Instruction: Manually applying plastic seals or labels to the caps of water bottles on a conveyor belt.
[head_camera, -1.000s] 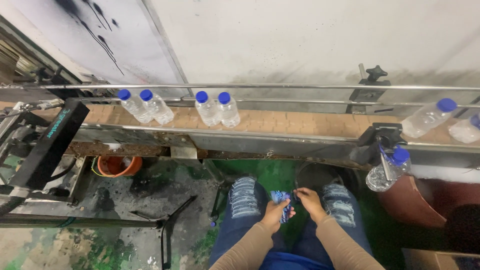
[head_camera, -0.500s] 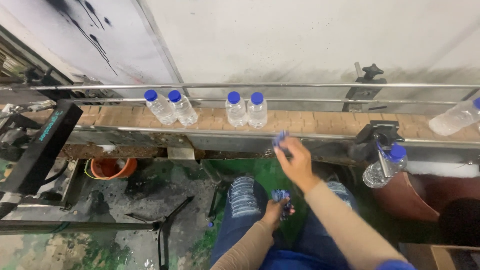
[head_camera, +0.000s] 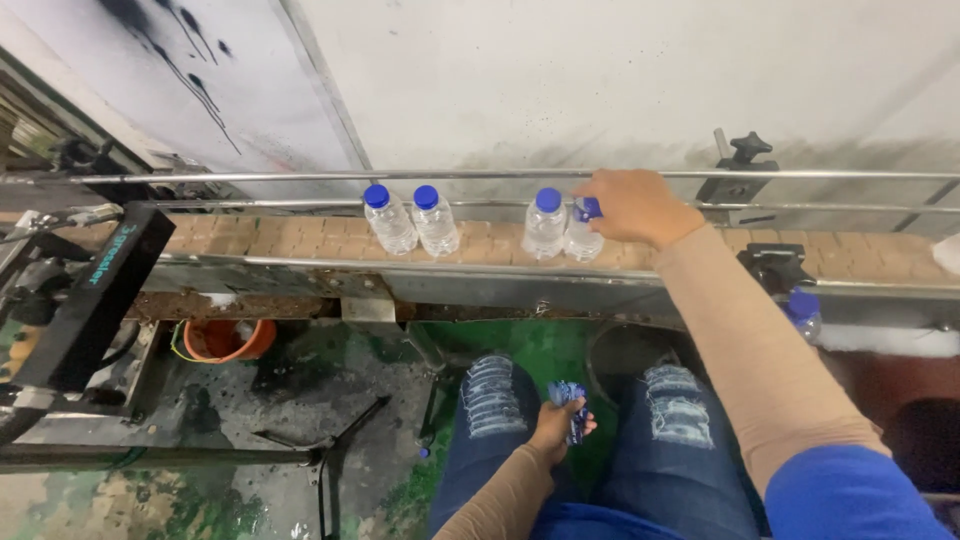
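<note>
Blue cap half hidden under right hand (head_camera: 635, 205), fingers clamped on bottle (head_camera: 582, 236), left hand (head_camera: 560, 425) gripping blue labels (head_camera: 570, 398)

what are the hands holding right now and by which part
The left hand grips a small bunch of blue labels by its lower end. The right hand is at the capped top of a clear bottle on the conveyor; whether it grips it cannot be told.

The bottles (head_camera: 545, 225) are clear, glossy plastic with smooth blue plastic caps (head_camera: 376, 195). The conveyor belt (head_camera: 300, 235) is matt tan plastic links, its rails (head_camera: 300, 176) bright bare metal, the frame (head_camera: 250, 300) below rusted and rough. The bunch of labels (head_camera: 568, 400) looks like shiny blue film. The jeans (head_camera: 490, 400) are frayed denim.
</note>
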